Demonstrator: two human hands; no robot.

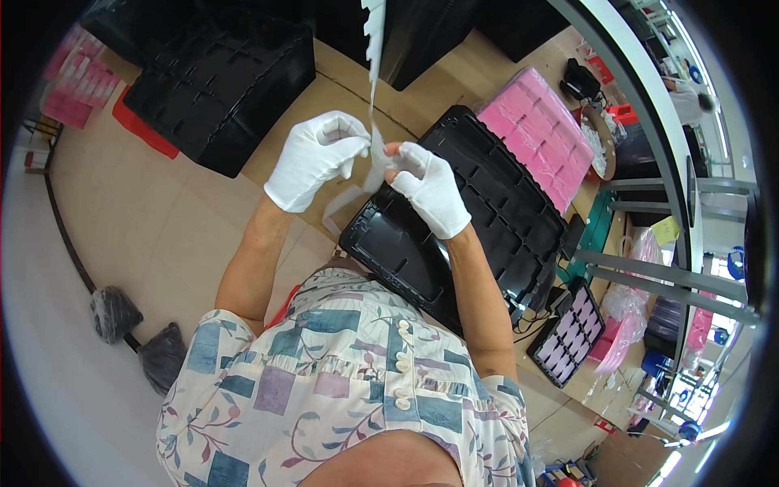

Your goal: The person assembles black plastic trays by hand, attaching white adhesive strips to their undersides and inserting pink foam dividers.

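A white strip with a notched edge (373, 40) runs from the top of the view down between my hands. Its lower part twists and hangs in a loose loop over the tan surface below. My left hand (316, 160), in a white glove, pinches the strip between thumb and fingers. Just beside it my right hand (430, 187) grips the strip too; bare fingertips show from its white glove. Close below my right hand lies a black plastic tray (402, 247) with a raised rim, overlapping a larger black moulded tray (503, 195) with compartments.
A tall stack of black trays (231, 81) stands at the far left, with a red piece (146, 126) next to it. Wrapped pink trays (540, 134) lie at the right. Further right are a grey metal frame (665, 284) and a tray with pale pieces (568, 333).
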